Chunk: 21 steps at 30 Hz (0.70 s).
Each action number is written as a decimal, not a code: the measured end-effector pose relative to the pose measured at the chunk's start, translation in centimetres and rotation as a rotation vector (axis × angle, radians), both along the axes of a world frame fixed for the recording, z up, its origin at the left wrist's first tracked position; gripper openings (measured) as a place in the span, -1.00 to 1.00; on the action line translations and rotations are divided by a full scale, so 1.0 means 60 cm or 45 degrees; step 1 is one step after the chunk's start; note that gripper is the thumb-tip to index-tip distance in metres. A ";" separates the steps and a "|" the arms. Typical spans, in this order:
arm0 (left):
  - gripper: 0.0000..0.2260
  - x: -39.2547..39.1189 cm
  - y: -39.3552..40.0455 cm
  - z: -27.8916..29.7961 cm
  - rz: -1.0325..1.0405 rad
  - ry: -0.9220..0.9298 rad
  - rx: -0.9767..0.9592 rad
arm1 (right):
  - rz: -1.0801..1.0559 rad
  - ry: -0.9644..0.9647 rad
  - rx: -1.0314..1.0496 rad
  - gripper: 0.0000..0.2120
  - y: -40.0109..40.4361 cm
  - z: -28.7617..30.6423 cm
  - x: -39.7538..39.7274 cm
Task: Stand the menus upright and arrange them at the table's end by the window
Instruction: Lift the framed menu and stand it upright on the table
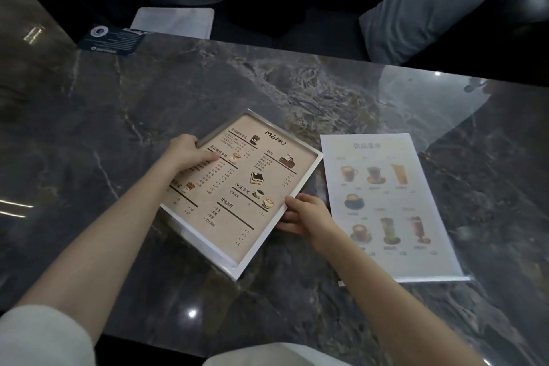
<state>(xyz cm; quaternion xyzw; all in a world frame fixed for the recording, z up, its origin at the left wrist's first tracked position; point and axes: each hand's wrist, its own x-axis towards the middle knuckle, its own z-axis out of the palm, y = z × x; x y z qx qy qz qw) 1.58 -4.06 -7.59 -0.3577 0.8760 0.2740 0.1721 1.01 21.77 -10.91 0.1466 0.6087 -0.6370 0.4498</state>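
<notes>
The worktop is dark grey marble with pale and brownish veins and white glare spots. The framed menu has a white frame, a beige face, black lettering, black rule lines and small brown and cream pictures of drinks and cakes. The second menu is a pale white sheet with faded golden heading text and rows of brown, orange, green and reddish drink pictures. The card is dark navy with white print and a round white emblem. The cushion is grey. The sleeves are white.
</notes>
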 end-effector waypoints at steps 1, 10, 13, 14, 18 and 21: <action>-0.44 0.001 0.002 0.002 0.013 0.011 0.000 | 0.001 -0.035 -0.025 -0.80 -0.001 0.003 -0.002; -0.47 0.015 0.004 0.024 0.062 0.060 0.053 | 0.114 0.004 0.001 -0.79 -0.004 0.029 -0.014; -0.49 0.026 -0.012 0.035 0.057 0.134 0.087 | 0.131 0.107 0.013 -0.81 -0.007 0.047 -0.020; -0.46 0.028 -0.016 0.041 0.043 0.159 0.083 | 0.134 0.147 0.014 -0.81 -0.008 0.055 -0.022; -0.50 0.026 -0.024 0.068 0.044 0.316 0.118 | 0.116 0.327 0.011 -0.78 -0.008 0.087 -0.031; -0.39 0.021 -0.019 0.088 0.054 0.397 0.217 | 0.076 0.471 0.025 -0.88 -0.003 0.112 -0.036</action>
